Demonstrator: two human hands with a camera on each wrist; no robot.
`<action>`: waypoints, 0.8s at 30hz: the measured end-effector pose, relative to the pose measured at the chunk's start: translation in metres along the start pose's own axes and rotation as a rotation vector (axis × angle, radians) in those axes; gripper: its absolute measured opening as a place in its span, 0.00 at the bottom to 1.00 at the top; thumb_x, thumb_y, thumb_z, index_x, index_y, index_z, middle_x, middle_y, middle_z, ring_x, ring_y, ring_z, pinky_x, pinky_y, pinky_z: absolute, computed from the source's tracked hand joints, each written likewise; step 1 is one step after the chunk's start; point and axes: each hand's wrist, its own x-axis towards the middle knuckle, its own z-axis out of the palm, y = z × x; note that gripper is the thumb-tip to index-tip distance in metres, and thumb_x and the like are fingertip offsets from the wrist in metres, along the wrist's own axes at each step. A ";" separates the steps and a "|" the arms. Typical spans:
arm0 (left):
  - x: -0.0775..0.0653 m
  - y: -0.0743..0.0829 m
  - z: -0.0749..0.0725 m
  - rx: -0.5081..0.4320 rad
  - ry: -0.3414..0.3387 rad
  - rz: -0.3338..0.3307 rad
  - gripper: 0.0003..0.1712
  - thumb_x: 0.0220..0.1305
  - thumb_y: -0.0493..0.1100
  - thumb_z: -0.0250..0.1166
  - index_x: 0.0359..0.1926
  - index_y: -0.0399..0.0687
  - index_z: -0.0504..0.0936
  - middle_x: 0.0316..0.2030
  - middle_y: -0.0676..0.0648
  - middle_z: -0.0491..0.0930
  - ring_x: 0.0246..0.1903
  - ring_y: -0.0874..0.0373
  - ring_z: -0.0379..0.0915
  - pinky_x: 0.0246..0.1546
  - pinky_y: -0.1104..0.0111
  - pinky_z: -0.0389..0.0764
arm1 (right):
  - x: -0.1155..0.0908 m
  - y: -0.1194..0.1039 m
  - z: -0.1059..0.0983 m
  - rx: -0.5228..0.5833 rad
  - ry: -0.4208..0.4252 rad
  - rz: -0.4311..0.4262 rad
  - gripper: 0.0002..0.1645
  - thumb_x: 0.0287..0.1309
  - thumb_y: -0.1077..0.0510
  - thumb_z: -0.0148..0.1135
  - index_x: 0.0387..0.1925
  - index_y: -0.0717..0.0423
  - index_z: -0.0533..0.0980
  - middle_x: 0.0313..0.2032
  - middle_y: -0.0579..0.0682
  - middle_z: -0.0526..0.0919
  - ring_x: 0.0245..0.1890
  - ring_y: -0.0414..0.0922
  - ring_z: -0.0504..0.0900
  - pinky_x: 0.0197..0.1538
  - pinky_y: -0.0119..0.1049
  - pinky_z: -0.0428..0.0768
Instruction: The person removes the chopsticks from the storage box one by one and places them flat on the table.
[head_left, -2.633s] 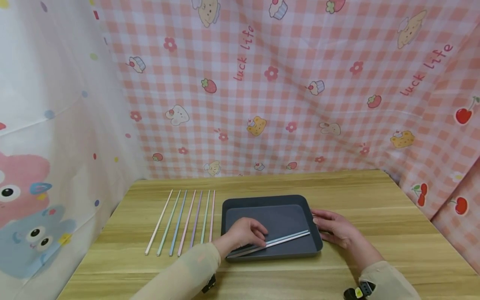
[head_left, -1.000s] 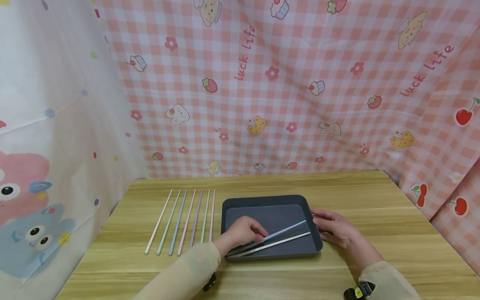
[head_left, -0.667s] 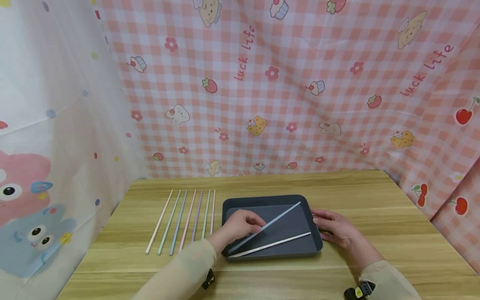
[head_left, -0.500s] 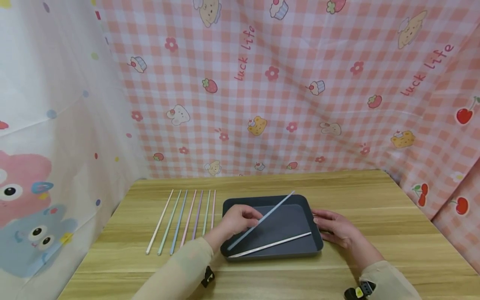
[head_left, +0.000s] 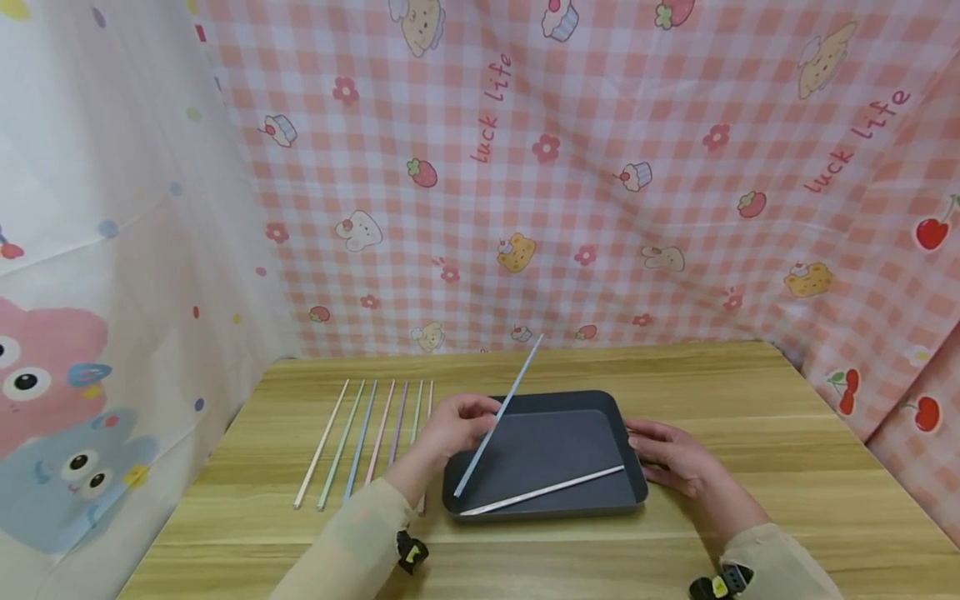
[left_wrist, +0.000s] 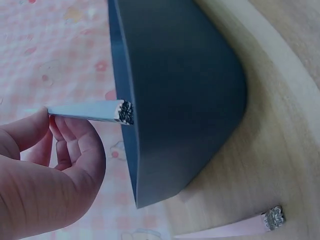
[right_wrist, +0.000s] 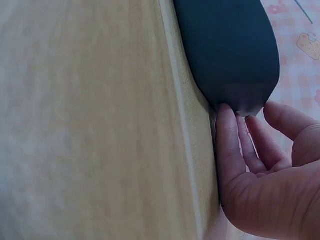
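My left hand (head_left: 453,429) pinches a light blue chopstick (head_left: 517,382) between thumb and fingers over the left side of a dark grey tray (head_left: 536,507). The chopstick slants, its far end raised past the table's back edge. Up close in the left wrist view, its patterned end (left_wrist: 124,112) is beside the tray wall (left_wrist: 190,90). A white chopstick (head_left: 547,490) lies aslant in the tray near its front. My right hand (head_left: 675,458) touches the tray's right side with fairly straight fingers, the thumb at the rim, as the right wrist view (right_wrist: 270,165) also shows.
Left of the tray, several pastel chopsticks lie in a row on the wooden table (head_left: 720,383), among them a white one (head_left: 322,442), a green one (head_left: 343,442) and a pink one (head_left: 381,429). Patterned cloth (head_left: 420,250) hangs behind and at both sides.
My left hand has lifted the blue chopstick away from the white one and moved it back and left, turning it steeper. The white chopstick stays in the tray. My right hand keeps its place.
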 end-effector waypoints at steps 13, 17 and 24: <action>-0.009 0.004 -0.024 -0.170 0.107 -0.025 0.13 0.65 0.28 0.63 0.51 0.31 0.80 0.33 0.49 0.75 0.31 0.60 0.71 0.29 0.69 0.78 | -0.001 -0.001 0.001 0.021 -0.007 -0.002 0.30 0.68 0.61 0.60 0.69 0.63 0.67 0.45 0.41 0.84 0.43 0.38 0.82 0.43 0.34 0.82; -0.012 0.002 -0.031 -0.168 0.132 -0.030 0.13 0.65 0.29 0.63 0.51 0.32 0.81 0.34 0.49 0.74 0.33 0.58 0.71 0.31 0.67 0.79 | -0.002 -0.001 0.001 0.028 -0.007 -0.006 0.27 0.68 0.62 0.60 0.66 0.61 0.70 0.44 0.42 0.84 0.42 0.38 0.83 0.42 0.34 0.82; -0.017 -0.002 -0.044 -0.253 0.144 -0.011 0.14 0.66 0.28 0.61 0.52 0.29 0.78 0.34 0.50 0.74 0.34 0.59 0.71 0.32 0.68 0.78 | -0.002 -0.001 0.001 0.037 -0.006 -0.004 0.21 0.68 0.63 0.59 0.61 0.55 0.76 0.42 0.43 0.84 0.41 0.38 0.83 0.42 0.33 0.82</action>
